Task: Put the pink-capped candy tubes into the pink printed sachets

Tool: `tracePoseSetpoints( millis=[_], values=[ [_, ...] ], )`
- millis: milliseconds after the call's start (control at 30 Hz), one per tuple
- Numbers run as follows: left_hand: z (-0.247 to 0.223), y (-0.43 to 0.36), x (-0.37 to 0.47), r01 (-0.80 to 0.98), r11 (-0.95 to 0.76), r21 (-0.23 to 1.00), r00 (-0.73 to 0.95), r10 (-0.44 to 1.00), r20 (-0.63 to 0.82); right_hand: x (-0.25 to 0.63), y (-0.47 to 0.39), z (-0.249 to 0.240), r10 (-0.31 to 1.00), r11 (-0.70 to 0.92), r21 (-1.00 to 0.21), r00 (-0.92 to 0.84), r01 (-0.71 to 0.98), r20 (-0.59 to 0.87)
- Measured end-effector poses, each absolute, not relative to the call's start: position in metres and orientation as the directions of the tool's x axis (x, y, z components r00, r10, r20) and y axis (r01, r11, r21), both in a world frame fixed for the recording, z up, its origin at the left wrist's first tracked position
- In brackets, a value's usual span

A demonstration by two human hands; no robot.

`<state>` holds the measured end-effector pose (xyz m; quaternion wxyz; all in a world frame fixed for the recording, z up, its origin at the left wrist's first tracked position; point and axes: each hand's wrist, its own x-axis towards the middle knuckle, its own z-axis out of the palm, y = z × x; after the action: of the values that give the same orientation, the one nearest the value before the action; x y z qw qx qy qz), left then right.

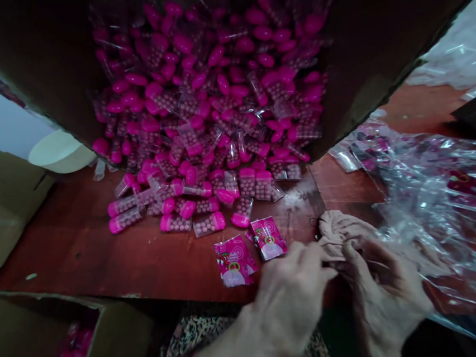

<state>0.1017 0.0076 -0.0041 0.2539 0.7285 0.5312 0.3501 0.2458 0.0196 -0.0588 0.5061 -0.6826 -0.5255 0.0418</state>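
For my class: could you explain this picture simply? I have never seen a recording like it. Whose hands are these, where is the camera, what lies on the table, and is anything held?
There is no machine here. A person wears one camera on the head, looking forward and down, so the two hands at the bottom are that person's own. The left hand and right hand meet at a beige bunched cloth; the fingers are blurred, so how firm the grip is cannot be told. On the red-brown table a tipped cardboard box spills many small clear tubes with pink caps. Two pink printed packets lie in front of them. A crumpled clear plastic bag sits at the right, and another open carton stands below the table edge.
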Motion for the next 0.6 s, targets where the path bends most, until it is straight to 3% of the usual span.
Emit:
tracePoseSetpoints(
  millis=[67,133,200,300,400,600],
  values=[
    [0.001,-0.003,0.071,0.581,-0.214,0.785,0.005,0.966,0.259,0.224,0.009,-0.046,0.679,0.089,-0.621,0.409,0.778,0.61],
    [0.002,-0.012,0.038,0.583,-0.051,0.811,-0.173,0.967,0.186,0.195,0.0,-0.037,0.746,0.272,-0.547,0.185,0.792,0.64],
    [-0.001,-0.02,0.009,0.568,0.103,0.817,-0.305,0.948,0.093,0.166,-0.006,-0.037,0.802,0.504,-0.564,-0.113,0.654,0.586],
    [-0.009,-0.027,-0.015,0.533,0.243,0.811,-0.406,0.914,-0.007,0.136,-0.007,-0.051,0.83,0.556,-0.587,-0.359,0.588,0.426],
    [-0.018,-0.03,-0.018,0.502,0.282,0.818,-0.395,0.916,-0.073,0.127,-0.006,-0.064,0.842,0.539,-0.541,-0.416,0.645,0.343],
    [-0.028,-0.031,0.0,0.438,0.26,0.861,-0.312,0.942,-0.126,0.131,-0.008,-0.068,0.827,0.56,-0.553,-0.379,0.617,0.415]
  ],
)
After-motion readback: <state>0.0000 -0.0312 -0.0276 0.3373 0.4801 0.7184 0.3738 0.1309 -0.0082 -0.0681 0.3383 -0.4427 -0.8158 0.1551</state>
